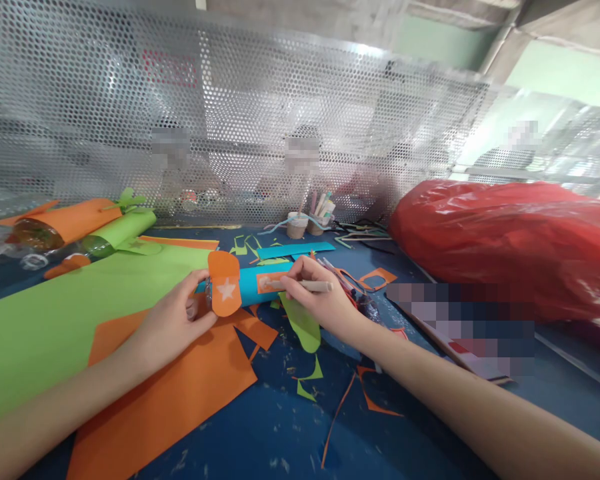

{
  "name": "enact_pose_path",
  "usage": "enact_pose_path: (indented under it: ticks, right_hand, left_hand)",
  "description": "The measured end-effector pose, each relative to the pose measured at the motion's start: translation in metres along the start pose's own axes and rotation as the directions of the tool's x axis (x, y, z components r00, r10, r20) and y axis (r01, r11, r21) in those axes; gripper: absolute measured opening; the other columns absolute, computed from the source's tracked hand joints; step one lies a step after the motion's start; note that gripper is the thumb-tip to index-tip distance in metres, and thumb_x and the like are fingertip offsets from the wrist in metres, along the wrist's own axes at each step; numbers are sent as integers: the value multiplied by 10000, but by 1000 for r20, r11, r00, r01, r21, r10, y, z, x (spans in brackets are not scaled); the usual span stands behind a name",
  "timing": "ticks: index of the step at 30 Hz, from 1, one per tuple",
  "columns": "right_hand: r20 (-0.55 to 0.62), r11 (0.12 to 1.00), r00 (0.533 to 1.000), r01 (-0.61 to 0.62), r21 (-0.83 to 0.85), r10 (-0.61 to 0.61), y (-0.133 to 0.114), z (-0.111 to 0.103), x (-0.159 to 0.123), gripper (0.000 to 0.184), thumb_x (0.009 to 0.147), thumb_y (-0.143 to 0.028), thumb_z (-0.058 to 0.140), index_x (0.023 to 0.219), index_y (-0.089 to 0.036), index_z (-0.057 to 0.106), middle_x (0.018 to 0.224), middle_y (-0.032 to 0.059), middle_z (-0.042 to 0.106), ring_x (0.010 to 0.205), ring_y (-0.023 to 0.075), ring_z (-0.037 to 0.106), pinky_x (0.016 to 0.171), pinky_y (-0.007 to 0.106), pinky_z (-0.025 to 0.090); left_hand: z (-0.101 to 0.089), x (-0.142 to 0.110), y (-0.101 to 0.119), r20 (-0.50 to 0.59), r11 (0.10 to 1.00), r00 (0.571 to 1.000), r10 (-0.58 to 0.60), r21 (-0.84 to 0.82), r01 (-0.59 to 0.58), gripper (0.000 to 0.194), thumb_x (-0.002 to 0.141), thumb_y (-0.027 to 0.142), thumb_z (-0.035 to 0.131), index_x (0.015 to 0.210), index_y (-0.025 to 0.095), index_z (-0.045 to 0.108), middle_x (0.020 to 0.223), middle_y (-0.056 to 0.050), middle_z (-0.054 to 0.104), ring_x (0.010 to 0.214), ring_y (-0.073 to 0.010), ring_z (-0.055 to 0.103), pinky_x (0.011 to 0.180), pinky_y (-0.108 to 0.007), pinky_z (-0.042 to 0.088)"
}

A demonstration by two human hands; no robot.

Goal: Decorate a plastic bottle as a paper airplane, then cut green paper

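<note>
My left hand (pixel 173 323) is closed around the left end of a plastic bottle (pixel 249 288) wrapped in blue paper, held roughly level above the table. Across that end sits a rounded orange paper piece (pixel 223 264) with a pale star (pixel 226 290) on it. Farther right on the wrap is an orange paper rectangle (pixel 267 288) bearing whitish marks. My right hand (pixel 323 293) grips a light-coloured marker (pixel 316 286), its tip at or close to this rectangle; contact cannot be made out. A green rounded paper strip (pixel 304 327) lies beneath the right hand.
Orange sheets (pixel 165 400) and a large green sheet (pixel 45 313) cover the left. Behind them lie paper-wrapped bottles (pixel 77 223). Two small cups (pixel 297 227) with markers stand by the perforated metal screen (pixel 280 87). A red plastic bag (pixel 505 247) bulges at right. Paper scraps (pixel 375 397) litter the table.
</note>
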State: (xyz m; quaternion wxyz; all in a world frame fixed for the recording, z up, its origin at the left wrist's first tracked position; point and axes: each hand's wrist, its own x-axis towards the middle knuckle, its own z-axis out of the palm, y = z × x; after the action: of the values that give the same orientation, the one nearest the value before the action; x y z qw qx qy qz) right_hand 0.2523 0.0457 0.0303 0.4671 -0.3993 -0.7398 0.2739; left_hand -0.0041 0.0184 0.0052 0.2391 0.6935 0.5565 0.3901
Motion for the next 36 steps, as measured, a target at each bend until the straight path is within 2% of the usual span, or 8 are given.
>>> enact_pose_path:
  ticks: [3,10,15,23,31,36]
  right_hand:
    - [15,1000,1000,-3,1,3,0,0,0,219,864,-341,617,736,-232,478,636,-41,541,557,126,470,533,274,343]
    - [22,1000,1000,-15,20,15,3,1,0,240,854,-367,621,730,-240,461,615,-39,539,548,135,474,524,278,352]
    - [29,1000,999,-18,9,18,2,1,1,240,860,-371,616,732,-241,460,617,-37,550,557,135,477,536,275,369]
    - [37,1000,999,-19,-15,19,-5,2,0,231,855,-357,606,716,-241,462,610,-35,540,560,138,458,547,278,377]
    - [34,1000,999,-14,-24,14,-5,1,0,222,851,-354,606,715,-241,471,623,-31,543,573,139,464,545,275,377]
    - [35,1000,999,-14,-10,14,-6,2,0,228,849,-367,609,716,-240,475,618,-34,536,567,138,454,537,275,368]
  left_hand:
    - [0,0,-1,26,999,999,-19,-27,20,600,745,462,607,1280,210,504,995,-70,772,873,-286,768,768,-394,622]
    - [0,1,2,8,1000,1000,-15,12,15,579,719,473,589,1233,213,531,877,-37,770,783,-279,768,694,-381,618]
    - [-1,1,1,6,1000,1000,-16,1,16,586,720,473,594,1241,217,515,949,-48,775,822,-274,770,740,-387,622]
    - [-1,-1,1,4,1000,1000,11,12,-11,556,749,433,597,1251,208,520,925,-37,775,829,-277,776,721,-348,618]
    - [-1,0,1,29,1000,1000,-9,-13,9,572,740,417,617,1262,217,494,922,-55,786,808,-296,772,725,-405,614]
    - [-2,0,-1,55,1000,998,-23,-4,23,594,749,452,609,1279,218,474,963,-68,780,871,-303,768,748,-408,610]
